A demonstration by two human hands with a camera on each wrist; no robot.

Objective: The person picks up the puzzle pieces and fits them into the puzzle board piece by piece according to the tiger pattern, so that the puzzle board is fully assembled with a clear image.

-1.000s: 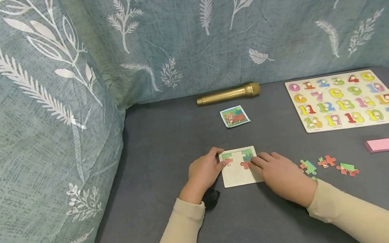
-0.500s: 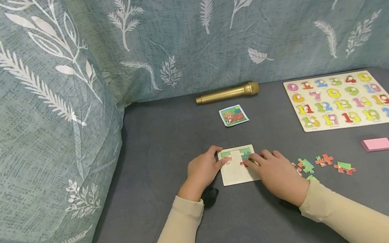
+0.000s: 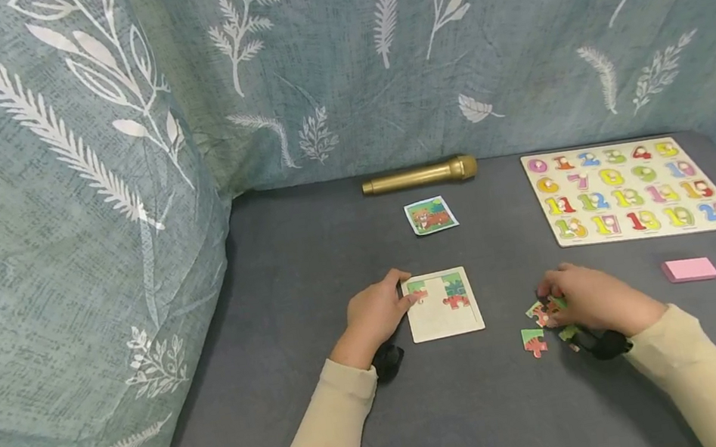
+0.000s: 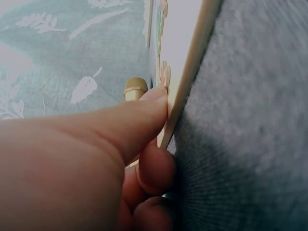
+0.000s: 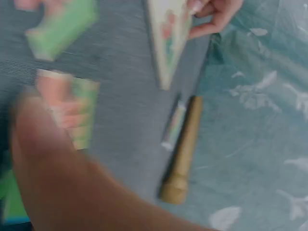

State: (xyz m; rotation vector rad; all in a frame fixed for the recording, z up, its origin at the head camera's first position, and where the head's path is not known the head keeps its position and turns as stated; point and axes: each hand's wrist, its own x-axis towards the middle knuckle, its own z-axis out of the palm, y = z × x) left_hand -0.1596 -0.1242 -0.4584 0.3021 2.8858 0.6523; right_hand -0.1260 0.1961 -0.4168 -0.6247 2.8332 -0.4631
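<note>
- Puzzle tray: lay flat on the bench before the person. A corner piece occupied the upper left and a block of pieces the upper right; a gap separated them, and the lower part was bare.
- Left hand: grasped the tray's left edge, thumb at the rim, fingers curled against the side.
- Right hand: was bent over the loose pieces, right of the tray. The right wrist view was blurred; whether the fingers held a piece could not be told.
- Surroundings: a tiger picture card and a gold microphone lay beyond the tray; a number board and a pink block lay to the right.
- Risk, scatter: crowded pieces could have been dragged along with the chosen one, or swept by the black wrist device hanging close by.
- Risk, unseating: a tug by the left hand could have shifted the placed pieces, their inner sides being unsupported.
- Risk, mix-up: similar red and green prints could have caused a wrong selection.
</note>
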